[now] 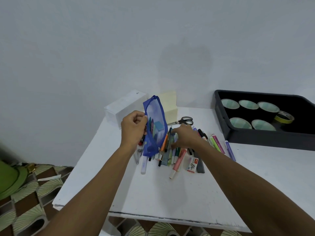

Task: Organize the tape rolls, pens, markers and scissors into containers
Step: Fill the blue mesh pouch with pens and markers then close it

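My left hand (133,126) grips the edge of a blue mesh zip pouch (155,123) and holds it upright over the table; a few items show through its mesh. My right hand (185,136) lies on a heap of pens and markers (172,154) right of the pouch, its fingertips on them. Whether it holds a pen, I cannot tell. Black-handled scissors (185,120) lie just behind that hand. A black tray (221,114) at the right holds several tape rolls (246,104) and a yellow tape roll (284,117).
A white box (122,106) and a cream box (169,106) stand at the back of the white table (162,193). A small staples box (192,164) and a grey bar (200,165) lie beside the pens. More markers (229,149) lie near the tray. Patterned floor is at the left.
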### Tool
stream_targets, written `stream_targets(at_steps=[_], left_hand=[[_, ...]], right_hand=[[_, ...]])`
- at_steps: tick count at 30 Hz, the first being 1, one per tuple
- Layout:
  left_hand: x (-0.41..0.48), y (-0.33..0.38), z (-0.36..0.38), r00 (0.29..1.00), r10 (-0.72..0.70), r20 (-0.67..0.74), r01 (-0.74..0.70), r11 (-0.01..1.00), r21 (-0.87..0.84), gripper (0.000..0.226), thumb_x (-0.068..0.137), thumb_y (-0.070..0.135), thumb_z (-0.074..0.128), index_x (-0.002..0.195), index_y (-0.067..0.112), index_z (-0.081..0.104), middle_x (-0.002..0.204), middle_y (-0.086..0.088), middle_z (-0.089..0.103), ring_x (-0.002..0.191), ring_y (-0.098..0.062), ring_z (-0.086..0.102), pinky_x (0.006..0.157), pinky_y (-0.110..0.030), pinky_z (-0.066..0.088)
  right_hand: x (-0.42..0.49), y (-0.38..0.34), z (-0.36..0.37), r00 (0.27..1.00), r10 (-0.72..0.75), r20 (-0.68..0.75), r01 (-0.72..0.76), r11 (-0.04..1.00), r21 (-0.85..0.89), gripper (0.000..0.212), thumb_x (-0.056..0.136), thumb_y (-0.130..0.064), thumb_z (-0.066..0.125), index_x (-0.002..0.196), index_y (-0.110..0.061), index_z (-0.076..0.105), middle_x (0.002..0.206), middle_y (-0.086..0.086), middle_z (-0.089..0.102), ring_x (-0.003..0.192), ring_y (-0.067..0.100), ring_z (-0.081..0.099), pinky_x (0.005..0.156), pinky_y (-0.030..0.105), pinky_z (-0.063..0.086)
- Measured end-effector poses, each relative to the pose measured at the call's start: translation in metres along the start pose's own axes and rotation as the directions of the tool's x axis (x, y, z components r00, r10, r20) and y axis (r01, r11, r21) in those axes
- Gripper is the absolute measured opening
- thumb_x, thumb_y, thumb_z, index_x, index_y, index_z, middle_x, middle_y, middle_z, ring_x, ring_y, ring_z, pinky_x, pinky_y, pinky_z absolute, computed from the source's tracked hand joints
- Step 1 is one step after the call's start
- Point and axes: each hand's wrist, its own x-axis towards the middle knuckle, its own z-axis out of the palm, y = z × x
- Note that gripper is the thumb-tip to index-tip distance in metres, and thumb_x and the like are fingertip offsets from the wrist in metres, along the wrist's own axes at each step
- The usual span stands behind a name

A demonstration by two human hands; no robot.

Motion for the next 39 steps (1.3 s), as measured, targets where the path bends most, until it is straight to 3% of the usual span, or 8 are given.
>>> stream_targets(at_steps=[8, 16, 18, 22, 27, 30, 34, 39], left_hand=[[0.004, -0.004, 0.004, 1.000, 0.010, 0.004, -0.010, 1.000, 0.029, 0.010, 0.092, 0.020, 0.062, 0.084, 0.017, 0.068, 0.076, -0.004, 0.070, 0.063, -0.017, 0.063, 0.061, -0.040, 0.057], [0.005, -0.003, 0.007, 1.000, 0.005, 0.014, -0.006, 0.999, 0.035, 0.010, 0.092, 0.020, 0.062, 0.085, 0.018, 0.068, 0.077, -0.004, 0.070, 0.061, -0.015, 0.062, 0.057, -0.032, 0.054], [0.005, -0.003, 0.008, 1.000, 0.006, 0.015, -0.007, 0.999, 0.046, 0.009, 0.092, 0.022, 0.062, 0.086, 0.018, 0.068, 0.076, -0.002, 0.070, 0.061, -0.015, 0.063, 0.058, -0.034, 0.056], [0.005, -0.003, 0.009, 1.000, 0.004, 0.013, -0.004, 0.998, 0.056, 0.009, 0.091, 0.024, 0.063, 0.085, 0.020, 0.068, 0.075, -0.001, 0.070, 0.061, -0.015, 0.063, 0.060, -0.040, 0.058], [0.005, -0.001, 0.009, 1.000, 0.004, 0.017, -0.005, 0.999, 0.050, 0.008, 0.091, 0.023, 0.063, 0.084, 0.020, 0.068, 0.075, -0.003, 0.070, 0.063, -0.018, 0.063, 0.062, -0.044, 0.058], [0.005, -0.001, 0.009, 1.000, 0.003, 0.019, -0.004, 0.998, 0.056, 0.009, 0.091, 0.023, 0.062, 0.084, 0.022, 0.068, 0.076, -0.001, 0.070, 0.064, -0.019, 0.064, 0.061, -0.043, 0.058], [0.001, 0.003, 0.012, 1.000, 0.018, 0.022, -0.019, 0.999, 0.039, 0.009, 0.092, 0.018, 0.062, 0.085, 0.016, 0.067, 0.074, -0.005, 0.069, 0.059, -0.015, 0.060, 0.057, -0.033, 0.054], [-0.004, 0.015, 0.020, 0.999, 0.040, 0.030, -0.040, 0.999, -0.006, 0.011, 0.093, 0.011, 0.061, 0.083, 0.010, 0.066, 0.071, -0.012, 0.067, 0.053, -0.013, 0.056, 0.048, -0.023, 0.049]], right_hand=[[0.008, -0.001, 0.005, 0.996, 0.072, 0.056, -0.072, 0.997, 0.005, 0.071, 0.072, -0.056, 0.075, 0.132, -0.023, 0.055, 0.128, 0.009, 0.054, 0.117, 0.027, 0.048, 0.097, 0.045, 0.046], [0.019, 0.005, 0.008, 0.988, 0.104, 0.115, -0.115, 0.989, 0.092, 0.072, 0.066, -0.054, 0.077, 0.128, -0.028, 0.053, 0.124, 0.005, 0.056, 0.115, 0.026, 0.048, 0.103, 0.051, 0.040], [0.018, 0.005, 0.005, 0.985, 0.126, 0.114, -0.144, 0.975, 0.167, 0.062, 0.068, -0.047, 0.077, 0.121, -0.027, 0.054, 0.117, 0.004, 0.058, 0.111, 0.025, 0.050, 0.101, 0.049, 0.042], [0.015, 0.004, 0.000, 0.988, 0.152, -0.009, -0.129, 0.869, 0.478, 0.021, 0.077, -0.023, 0.074, 0.090, -0.013, 0.060, 0.092, 0.007, 0.065, 0.080, 0.020, 0.059, 0.075, 0.037, 0.051], [0.003, 0.004, -0.029, 0.922, 0.302, -0.242, 0.046, 0.536, 0.843, 0.021, 0.080, -0.012, 0.074, 0.093, -0.018, 0.058, 0.087, 0.009, 0.071, 0.075, 0.023, 0.068, 0.063, 0.036, 0.057], [-0.011, 0.000, -0.068, 0.831, 0.347, -0.435, 0.236, 0.488, 0.840, 0.026, 0.083, -0.020, 0.074, 0.103, -0.020, 0.057, 0.087, 0.004, 0.071, 0.080, 0.017, 0.069, 0.064, 0.024, 0.051], [-0.024, -0.008, -0.109, 0.722, 0.385, -0.575, 0.417, 0.420, 0.806, 0.029, 0.081, -0.025, 0.076, 0.103, -0.020, 0.057, 0.077, 0.001, 0.073, 0.072, 0.015, 0.069, 0.068, 0.026, 0.054], [-0.029, -0.024, -0.107, 0.837, 0.226, -0.499, 0.369, 0.442, 0.818, 0.035, 0.081, -0.028, 0.077, 0.107, -0.017, 0.055, 0.076, 0.003, 0.074, 0.068, 0.011, 0.071, 0.068, 0.029, 0.057]])
